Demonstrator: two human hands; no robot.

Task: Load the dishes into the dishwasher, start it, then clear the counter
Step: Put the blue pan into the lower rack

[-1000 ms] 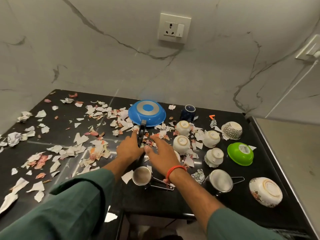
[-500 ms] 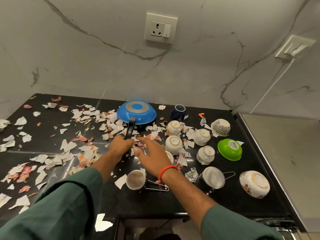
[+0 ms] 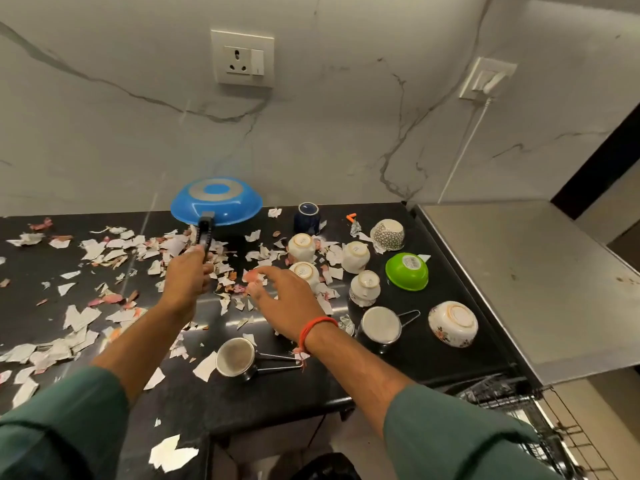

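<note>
My left hand (image 3: 187,278) grips the black handle of an upside-down blue pan (image 3: 216,202), which hangs lifted above the black counter (image 3: 284,393) near the back wall. My right hand (image 3: 287,299) hovers spread over the paper scraps (image 3: 104,247), fingers relaxed, holding nothing. To its right stand several upturned white cups (image 3: 356,256), a dark blue cup (image 3: 306,216), a patterned bowl (image 3: 388,233), a green bowl (image 3: 407,271) and a floral bowl (image 3: 453,323). Two small steel handled cups (image 3: 235,358) (image 3: 381,325) lie near the front edge.
Torn paper and peel bits litter the counter's left and middle. A steel surface (image 3: 519,289) adjoins the counter on the right. A dishwasher rack (image 3: 512,403) shows at the lower right. A wall socket (image 3: 242,58) sits above; a plug and white cord (image 3: 485,81) hang at right.
My left hand has raised the blue pan off the counter by its handle. My right hand has stayed spread over the scraps. The view has shifted to the right.
</note>
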